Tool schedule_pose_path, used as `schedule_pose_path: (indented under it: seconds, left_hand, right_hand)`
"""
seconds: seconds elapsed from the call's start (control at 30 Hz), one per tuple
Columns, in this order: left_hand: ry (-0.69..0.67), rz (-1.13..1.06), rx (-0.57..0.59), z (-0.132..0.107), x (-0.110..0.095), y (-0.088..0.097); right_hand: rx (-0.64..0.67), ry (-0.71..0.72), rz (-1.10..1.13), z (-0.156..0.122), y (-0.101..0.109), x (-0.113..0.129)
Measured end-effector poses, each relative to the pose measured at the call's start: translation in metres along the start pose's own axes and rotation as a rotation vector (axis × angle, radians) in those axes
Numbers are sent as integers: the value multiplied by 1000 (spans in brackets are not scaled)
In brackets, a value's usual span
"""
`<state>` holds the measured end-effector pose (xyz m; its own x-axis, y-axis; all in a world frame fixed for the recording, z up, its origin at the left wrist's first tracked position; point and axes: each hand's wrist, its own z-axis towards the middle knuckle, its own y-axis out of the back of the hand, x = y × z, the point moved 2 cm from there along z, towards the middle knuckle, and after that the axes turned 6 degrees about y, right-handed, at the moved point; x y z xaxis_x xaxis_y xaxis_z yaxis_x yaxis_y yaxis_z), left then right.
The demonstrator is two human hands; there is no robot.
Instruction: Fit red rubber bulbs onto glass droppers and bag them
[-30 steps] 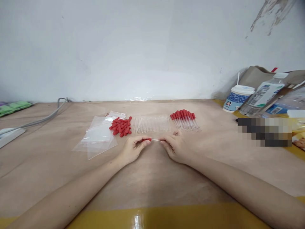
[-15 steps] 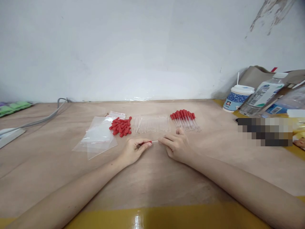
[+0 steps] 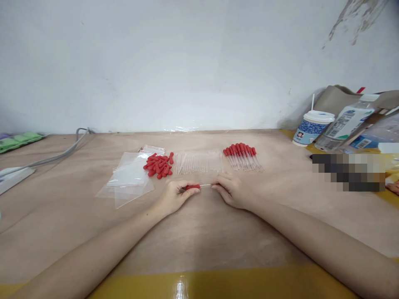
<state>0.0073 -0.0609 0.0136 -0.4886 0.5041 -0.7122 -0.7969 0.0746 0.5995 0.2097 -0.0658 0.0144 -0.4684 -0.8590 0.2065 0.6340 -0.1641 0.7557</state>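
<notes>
My left hand (image 3: 175,195) pinches the red rubber bulb (image 3: 192,187) of a dropper low over the wooden table (image 3: 199,232). My right hand (image 3: 232,190) pinches the other end of its thin clear glass tube (image 3: 205,185). Just beyond my hands lie a heap of loose red bulbs (image 3: 158,165), a row of bare clear tubes (image 3: 198,162) and a bundle of finished red-capped droppers (image 3: 243,157).
Clear zip bags (image 3: 129,178) lie left of the bulbs. A lidded cup with a straw (image 3: 310,126), plastic bottles (image 3: 349,122) and a brown bag (image 3: 336,99) crowd the right back. A grey cable (image 3: 59,154) and a green item (image 3: 18,139) sit far left. A white wall stands behind.
Both hands have dropped slightly toward the table with the dropper still between them. My right fingers have regripped the tube end, and the view has shifted a little.
</notes>
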Motion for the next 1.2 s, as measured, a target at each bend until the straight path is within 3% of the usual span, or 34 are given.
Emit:
schedule_pose_path:
  seconds: [0.2,0.6,0.77,0.93,1.03,1.2]
  left_hand:
    - [-7,-4,7,-3,0,-1]
    - [-92,20,10,-4,-1,-2]
    - [-79,58,9,-2,1,-4]
    - [-121,174,18,0,2,-2]
    - [-135,239,-35,1,2,1]
    - [-161,262,67,1,2,-2]
  right_hand:
    - [-50,81,-56,-1,-7,4]
    - [0,21,-37,3,-12,11]
    - [116,-71,-29,6,-11,11]
    - [234,-75,-204,11,1,16]
    - [214,-218,-223,12,14,5]
    - [-61,-723,-186,8,54,-50]
